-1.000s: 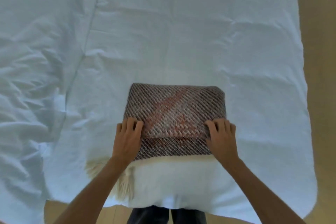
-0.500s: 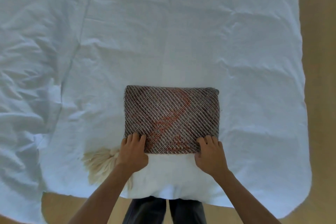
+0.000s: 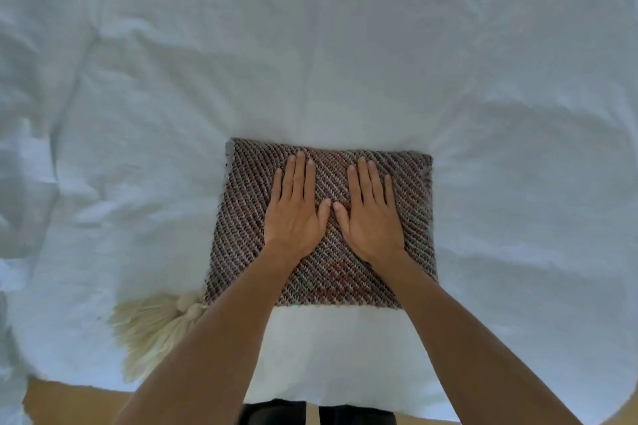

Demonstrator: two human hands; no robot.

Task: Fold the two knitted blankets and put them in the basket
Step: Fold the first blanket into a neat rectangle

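Folded knitted blanket (image 3: 411, 217) on the white bed (image 3: 345, 45) near its front edge, left hand (image 3: 293, 214) & right hand (image 3: 371, 217) pressed flat on top, fingers straight; cream tassel (image 3: 152, 331) pokes out bottom-left, prob the blanket's

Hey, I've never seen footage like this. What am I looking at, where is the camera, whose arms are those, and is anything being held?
There is no machine here. A person is working with bare hands, and the camera is worn on their head, looking down. The left hand and right hand lie flat, fingers straight, side by side on a folded knitted blanket with brownish diagonal stripes. Nothing is gripped. The blanket lies on a white bed cover. A cream tassel lies at its near left corner. No basket shows.
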